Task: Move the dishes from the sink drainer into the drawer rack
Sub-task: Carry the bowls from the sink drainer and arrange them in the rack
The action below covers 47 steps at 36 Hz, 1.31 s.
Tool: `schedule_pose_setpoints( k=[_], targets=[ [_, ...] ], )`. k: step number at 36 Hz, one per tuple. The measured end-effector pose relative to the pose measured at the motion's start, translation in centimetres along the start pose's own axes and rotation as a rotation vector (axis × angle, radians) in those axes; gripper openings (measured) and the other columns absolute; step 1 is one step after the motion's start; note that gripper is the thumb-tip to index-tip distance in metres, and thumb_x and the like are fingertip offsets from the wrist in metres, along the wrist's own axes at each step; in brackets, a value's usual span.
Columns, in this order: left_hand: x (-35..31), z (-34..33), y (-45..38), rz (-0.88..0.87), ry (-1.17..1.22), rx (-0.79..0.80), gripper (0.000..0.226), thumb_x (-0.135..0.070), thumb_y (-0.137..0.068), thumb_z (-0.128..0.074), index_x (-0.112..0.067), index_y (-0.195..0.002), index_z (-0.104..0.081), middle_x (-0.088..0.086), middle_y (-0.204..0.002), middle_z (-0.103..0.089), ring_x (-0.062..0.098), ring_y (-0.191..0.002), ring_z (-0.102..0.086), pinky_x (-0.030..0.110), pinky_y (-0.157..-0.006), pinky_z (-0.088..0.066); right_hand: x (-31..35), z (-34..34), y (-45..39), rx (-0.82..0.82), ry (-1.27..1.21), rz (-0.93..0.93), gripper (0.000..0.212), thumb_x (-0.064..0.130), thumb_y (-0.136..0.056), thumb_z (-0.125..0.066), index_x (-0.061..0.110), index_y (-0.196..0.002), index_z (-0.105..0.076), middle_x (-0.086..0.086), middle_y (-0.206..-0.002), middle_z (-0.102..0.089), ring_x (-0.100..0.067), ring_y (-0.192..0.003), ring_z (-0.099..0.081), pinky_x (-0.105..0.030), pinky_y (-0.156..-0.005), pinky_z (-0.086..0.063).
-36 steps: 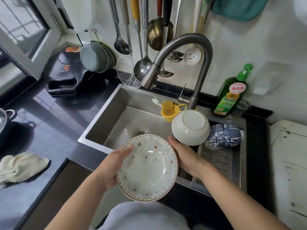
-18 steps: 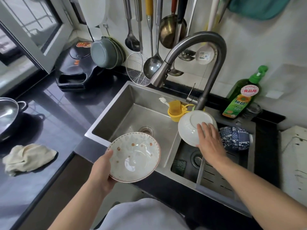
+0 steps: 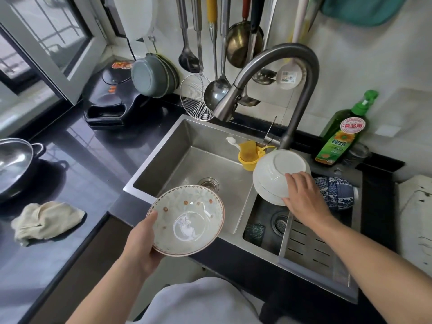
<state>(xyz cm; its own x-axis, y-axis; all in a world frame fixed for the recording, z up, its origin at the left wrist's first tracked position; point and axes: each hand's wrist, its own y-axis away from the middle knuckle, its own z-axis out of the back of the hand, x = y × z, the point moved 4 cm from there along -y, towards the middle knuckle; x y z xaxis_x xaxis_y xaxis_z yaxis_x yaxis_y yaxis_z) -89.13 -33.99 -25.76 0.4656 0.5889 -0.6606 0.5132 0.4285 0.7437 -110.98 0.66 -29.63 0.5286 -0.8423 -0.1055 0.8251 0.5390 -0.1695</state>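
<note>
My left hand [image 3: 142, 242] holds a floral patterned bowl [image 3: 187, 218] upright by its rim, above the sink's front edge. My right hand [image 3: 304, 195] lies on a white bowl [image 3: 278, 176] that sits upside down and tilted at the left end of the metal drainer [image 3: 311, 251]; its fingers curl over the bowl's right side. A blue-and-white patterned bowl [image 3: 336, 192] lies on its side just right of that hand. The drawer rack is out of sight.
The tall grey faucet [image 3: 292, 66] arches over the white bowl. A yellow cup [image 3: 249, 156] hangs in the sink [image 3: 187, 155]. A green soap bottle [image 3: 343, 134] stands at the back right. Ladles and a strainer hang on the wall. A cloth [image 3: 46, 220] lies on the dark counter.
My right hand let go of the floral bowl, reached to the white bowl and settled over its right side. My left hand lowered the floral bowl leftward and now holds it alone.
</note>
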Motion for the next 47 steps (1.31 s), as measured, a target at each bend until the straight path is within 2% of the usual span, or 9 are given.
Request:
schedule_pose_setpoints(
  k=[7,13,17,20,24,31,37,43,47],
  targets=[
    [0.5,-0.1,-0.2,-0.01,0.042,0.024,0.038,-0.039,-0.107,-0.046,-0.016,-0.133,-0.063,0.008,-0.119,-0.075,0.033,-0.11,-0.07,0.048,-0.083,-0.058,0.2,5.2,2.2,-0.211,-0.272,-0.177,0.081,0.019,-0.069,-0.091,-0.006,-0.135,-0.051,-0.02,-0.123,-0.047,-0.038,-0.118,-0.046,-0.051,-0.087,-0.059],
    [1.4,0.6,-0.3,-0.022,0.146,-0.017,0.043,-0.04,-0.108,-0.045,-0.015,-0.141,-0.056,0.01,-0.128,-0.069,0.035,-0.115,-0.066,0.049,-0.085,-0.056,4.0,11.4,5.1,-0.43,-1.052,-0.624,0.062,0.024,-0.08,-0.081,0.009,-0.135,-0.054,-0.006,-0.135,-0.047,-0.006,-0.114,-0.052,-0.019,-0.084,-0.055],
    [2.1,2.1,0.3,-0.055,0.22,-0.093,0.043,-0.041,-0.108,-0.044,-0.013,-0.14,-0.055,0.011,-0.13,-0.068,0.034,-0.116,-0.065,0.051,-0.097,-0.053,7.1,11.1,5.0,-0.375,-1.778,-0.87,0.037,0.018,-0.1,-0.049,0.023,-0.136,-0.057,0.001,-0.133,-0.063,-0.017,-0.123,-0.062,-0.045,-0.086,-0.061],
    [3.2,4.9,0.8,-0.059,0.286,-0.172,0.046,-0.044,-0.108,-0.043,-0.017,-0.143,-0.053,0.011,-0.133,-0.066,0.035,-0.118,-0.065,0.056,-0.105,-0.049,10.4,9.5,4.8,-0.219,-1.984,-0.998,0.039,0.023,-0.101,-0.042,0.029,-0.137,-0.056,-0.002,-0.135,-0.062,-0.023,-0.123,-0.062,-0.051,-0.082,-0.061],
    [5.2,10.5,2.7,-0.053,0.408,-0.328,0.045,-0.044,-0.107,-0.046,-0.019,-0.144,-0.053,0.01,-0.133,-0.065,0.038,-0.118,-0.064,0.061,-0.104,-0.049,15.9,8.3,4.9,0.031,-1.92,-1.044,0.028,0.032,-0.104,-0.046,0.048,-0.124,-0.059,-0.001,-0.13,-0.064,-0.023,-0.116,-0.063,-0.051,-0.083,-0.061],
    [9.0,21.4,9.0,-0.053,0.649,-0.579,0.039,-0.037,-0.107,-0.049,-0.017,-0.14,-0.055,0.008,-0.132,-0.066,0.034,-0.115,-0.066,0.062,-0.102,-0.049,26.4,6.7,7.6,0.411,-1.681,-0.899,0.038,0.024,-0.106,-0.039,0.029,-0.141,-0.052,-0.004,-0.126,-0.063,-0.023,-0.108,-0.062,-0.039,-0.071,-0.06],
    [15.7,34.0,17.7,-0.104,0.861,-0.817,0.034,-0.036,-0.106,-0.054,-0.014,-0.132,-0.058,0.006,-0.107,-0.069,0.027,-0.093,-0.068,0.046,-0.073,-0.058,39.6,8.4,12.8,0.661,-1.443,-0.568,0.039,0.024,-0.107,-0.038,0.022,-0.143,-0.052,-0.009,-0.13,-0.063,-0.033,-0.113,-0.062,-0.048,-0.079,-0.061],
    [28.6,48.5,29.3,-0.102,0.997,-1.062,0.026,-0.038,-0.108,-0.047,-0.019,-0.123,-0.055,0.004,-0.1,-0.067,0.023,-0.084,-0.066,0.038,-0.058,-0.057,55.2,11.7,24.2,0.802,-1.319,-0.355,0.039,0.016,-0.105,-0.04,0.014,-0.141,-0.055,-0.01,-0.121,-0.065,-0.023,-0.089,-0.063,-0.026,-0.054,-0.047],
    [36.3,55.3,37.2,-0.111,1.081,-1.161,0.03,-0.036,-0.107,-0.048,-0.019,-0.13,-0.057,0.007,-0.117,-0.067,0.027,-0.097,-0.066,0.049,-0.088,-0.058,63.2,14.4,33.0,0.925,-1.269,-0.249,0.041,0.014,-0.108,-0.036,0.01,-0.146,-0.049,-0.014,-0.131,-0.061,-0.028,-0.088,-0.061,-0.023,-0.046,-0.047]
  ],
)
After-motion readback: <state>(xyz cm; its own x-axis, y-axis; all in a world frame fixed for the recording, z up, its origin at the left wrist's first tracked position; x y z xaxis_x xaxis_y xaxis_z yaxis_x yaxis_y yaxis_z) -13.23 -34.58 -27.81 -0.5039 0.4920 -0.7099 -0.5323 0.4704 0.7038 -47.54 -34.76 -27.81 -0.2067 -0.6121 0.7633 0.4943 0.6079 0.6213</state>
